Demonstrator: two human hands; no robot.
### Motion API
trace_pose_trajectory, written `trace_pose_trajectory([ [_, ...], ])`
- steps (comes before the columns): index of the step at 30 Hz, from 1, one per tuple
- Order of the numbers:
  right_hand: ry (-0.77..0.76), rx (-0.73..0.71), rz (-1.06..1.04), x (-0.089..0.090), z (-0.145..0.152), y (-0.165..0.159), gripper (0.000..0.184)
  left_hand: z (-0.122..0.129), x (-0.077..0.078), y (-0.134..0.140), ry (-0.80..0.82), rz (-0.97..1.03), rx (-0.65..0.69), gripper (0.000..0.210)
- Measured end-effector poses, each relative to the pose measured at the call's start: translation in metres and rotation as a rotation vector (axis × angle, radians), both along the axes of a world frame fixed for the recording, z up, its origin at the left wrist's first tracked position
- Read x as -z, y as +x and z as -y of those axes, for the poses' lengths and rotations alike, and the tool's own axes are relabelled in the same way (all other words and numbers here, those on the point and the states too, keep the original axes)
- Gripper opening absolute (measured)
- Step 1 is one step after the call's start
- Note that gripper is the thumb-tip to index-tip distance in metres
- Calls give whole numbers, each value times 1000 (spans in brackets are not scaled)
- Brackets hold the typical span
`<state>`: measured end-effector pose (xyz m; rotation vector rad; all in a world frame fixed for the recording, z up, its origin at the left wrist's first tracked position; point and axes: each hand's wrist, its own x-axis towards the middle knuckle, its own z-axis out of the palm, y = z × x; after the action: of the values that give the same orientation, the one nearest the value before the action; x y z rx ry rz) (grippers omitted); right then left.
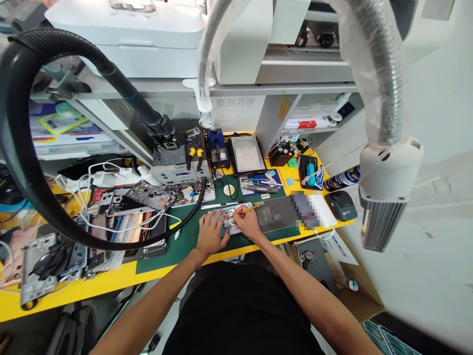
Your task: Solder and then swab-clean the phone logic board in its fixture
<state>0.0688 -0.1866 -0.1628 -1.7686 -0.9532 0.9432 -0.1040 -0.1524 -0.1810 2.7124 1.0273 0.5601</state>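
Observation:
An opened phone [229, 223], its silvery inner parts showing, lies on the green work mat [188, 246]. My left hand [210, 234] grips it from the left, fingers bent over its top and thumb along the near edge; a bit of blue shows under the fingers. Closed around a thin gold-coloured pen-like tool [251, 209], my right hand [247, 224] rests at the phone's right side. The tool slants down to the left over the inner parts. Its tip is too small to make out, as is whether it touches them.
Phone parts [151, 195] and white cables crowd the left. A black hose [111, 241] loops across them. Behind the mat stand a soldering station [218, 148] and pliers [194, 153]. A grey perforated plate [279, 214] lies right; a wrapped fume pipe [386, 187] hangs beyond.

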Motion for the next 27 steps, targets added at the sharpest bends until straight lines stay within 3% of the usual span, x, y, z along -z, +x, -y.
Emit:
trace_pose_trajectory([
  [27,25,20,-51,3,-1,0,11,0,-1,0,34,33,-1,39],
])
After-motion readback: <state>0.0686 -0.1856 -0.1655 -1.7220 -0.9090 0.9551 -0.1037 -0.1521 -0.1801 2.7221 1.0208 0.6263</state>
